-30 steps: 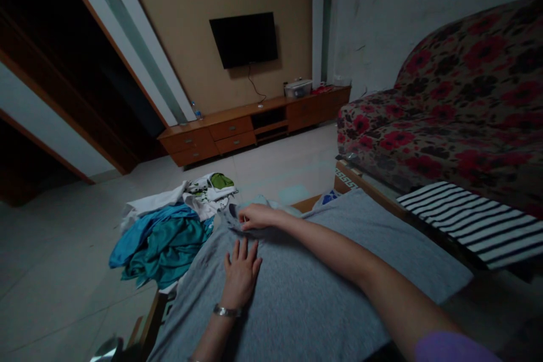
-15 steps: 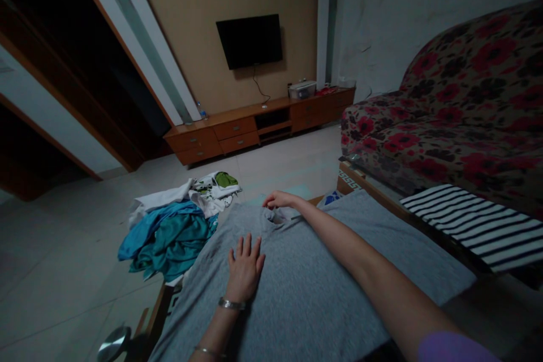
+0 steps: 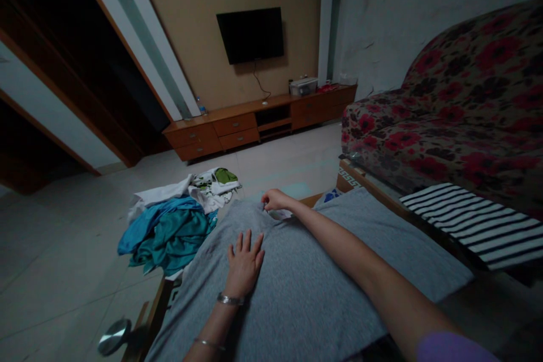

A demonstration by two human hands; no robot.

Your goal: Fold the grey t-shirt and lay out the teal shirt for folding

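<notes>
A grey T-shirt (image 3: pixel 309 283) lies spread over a low table, its neck opening at the far side. Flat on the cloth, with fingers spread, rests my left hand (image 3: pixel 245 263); a metal bangle circles its wrist. My right hand (image 3: pixel 275 200) reaches across to the collar and pinches the fabric at the neckline's left edge, lifting it slightly. A pile of blue, teal and white clothes (image 3: pixel 173 232) sits beyond the shirt's left side.
A folded black-and-white striped garment (image 3: pixel 475 220) lies at the right, by the floral sofa (image 3: pixel 445 119). The wooden table edge (image 3: pixel 156 311) and a round metal object (image 3: pixel 114 337) show at lower left. A TV cabinet (image 3: pixel 237 130) stands along the far wall.
My right hand has pulled the collar edge up a little, and the neck opening has changed shape. My left hand stays flat in nearly the same place. The view has tilted slightly.
</notes>
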